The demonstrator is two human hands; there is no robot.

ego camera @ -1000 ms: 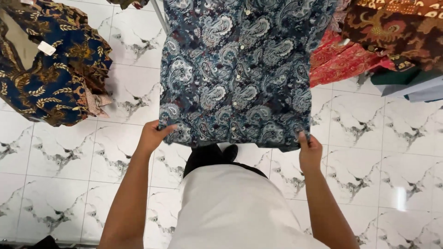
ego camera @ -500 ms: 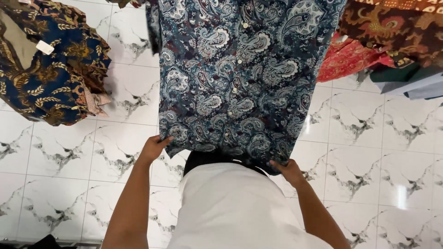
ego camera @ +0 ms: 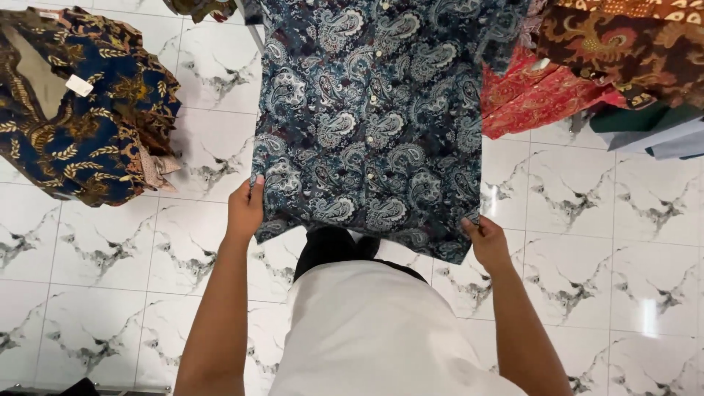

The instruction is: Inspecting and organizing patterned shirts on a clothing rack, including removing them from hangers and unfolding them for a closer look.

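Note:
A dark teal paisley button-up shirt (ego camera: 374, 117) hangs spread out in front of me, its row of pale buttons running down the middle. My left hand (ego camera: 246, 209) pinches the shirt's lower left hem corner. My right hand (ego camera: 485, 240) grips the lower right hem corner. Both arms reach up from below and hold the cloth stretched flat between them. Below the hem I see my white top (ego camera: 374, 330) and dark footwear (ego camera: 334, 246).
A navy and gold patterned garment (ego camera: 81, 117) with a white tag hangs at the left. Red (ego camera: 535, 95), brown (ego camera: 623, 44) and grey-green (ego camera: 653, 128) garments hang at the upper right. The floor is white marble-look tile (ego camera: 609, 249).
My hands have spread apart and risen slightly. The hem is pulled wider and the shirt now lies flatter and more open than a second ago.

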